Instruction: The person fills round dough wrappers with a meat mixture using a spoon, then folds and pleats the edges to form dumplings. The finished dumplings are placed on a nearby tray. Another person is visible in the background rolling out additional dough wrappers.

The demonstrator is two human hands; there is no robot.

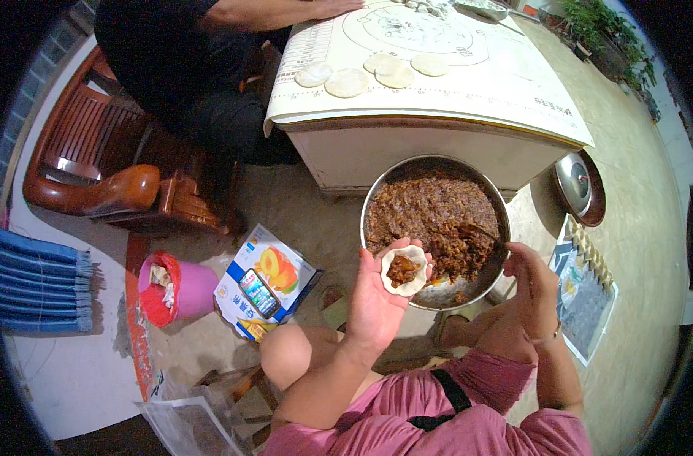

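Observation:
On my left hand (pixel 380 302), palm up, lies a round dough wrapper (pixel 419 276) with a heap of brown filling (pixel 403 270) in its middle; its rim is wavy and unsealed. Below it, a wide metal basin (pixel 364 228) holds a mass of the same dark brown filling (pixel 432 211). At the basin's right edge my right hand (pixel 529 279) has its fingers bent round the end of a dark utensil (pixel 476 231) whose other end rests in the filling. Several flat dough wrappers (pixel 346 83) lie on the white printed mat (pixel 494 97) beyond the basin.
A person in dark clothes (pixel 169 68) sits at the upper left, one arm over the mat. A wooden chair (pixel 124 188), pink bin (pixel 195 288) and fruit box with a phone (pixel 259 292) stand left. At right are a tray with shaped dumplings (pixel 586 308) and a metal lid (pixel 572 178).

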